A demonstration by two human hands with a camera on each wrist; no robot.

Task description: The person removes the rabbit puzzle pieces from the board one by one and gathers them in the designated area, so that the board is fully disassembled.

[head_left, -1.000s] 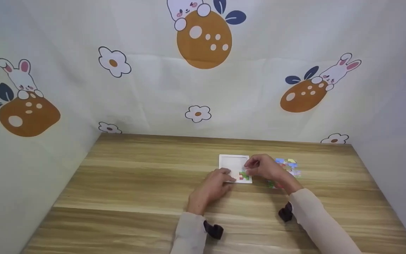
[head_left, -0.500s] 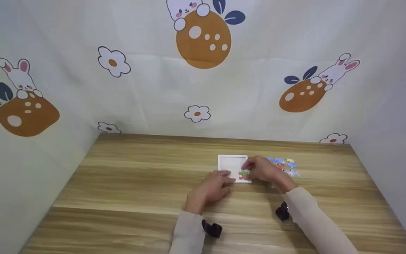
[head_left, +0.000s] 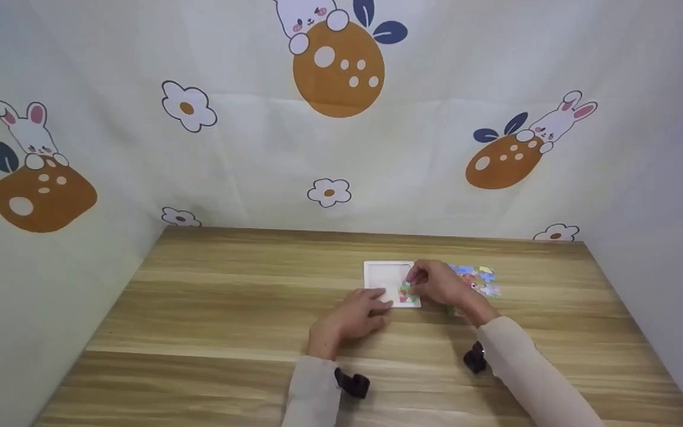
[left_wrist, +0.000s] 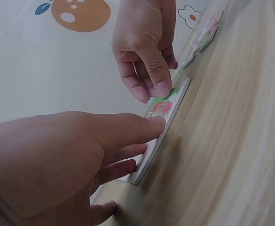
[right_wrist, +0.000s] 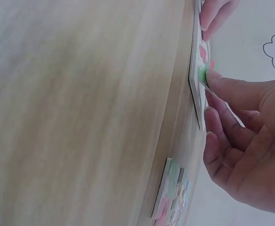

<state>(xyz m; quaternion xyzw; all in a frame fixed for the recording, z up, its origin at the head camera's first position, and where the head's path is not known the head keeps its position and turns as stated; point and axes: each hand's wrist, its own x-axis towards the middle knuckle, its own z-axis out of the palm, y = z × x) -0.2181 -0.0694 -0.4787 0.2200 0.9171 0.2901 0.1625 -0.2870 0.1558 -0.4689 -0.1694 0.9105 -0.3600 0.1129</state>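
A white square puzzle tray (head_left: 388,263) lies on the wooden table, with green and red puzzle pieces (head_left: 404,295) in its near right corner. My left hand (head_left: 353,315) rests on the tray's near left part, thumb and fingers fairly straight, as the left wrist view also shows. At that right corner my right hand (head_left: 441,282) pinches a green and red puzzle piece (right_wrist: 202,74) between thumb and fingers, low against the tray. Its fingers hide part of the piece.
Just right of the tray lies a group of joined colourful puzzle pieces (head_left: 487,289), partly behind the right hand and wrist. A patterned cloth (head_left: 258,148) with rabbits and oranges walls the table (head_left: 211,308) at the back and sides.
My right hand stays at the tray's right corner, its fingers shifting slightly over the pieces there. The left hand keeps its place on the tray. The head view has shifted slightly.
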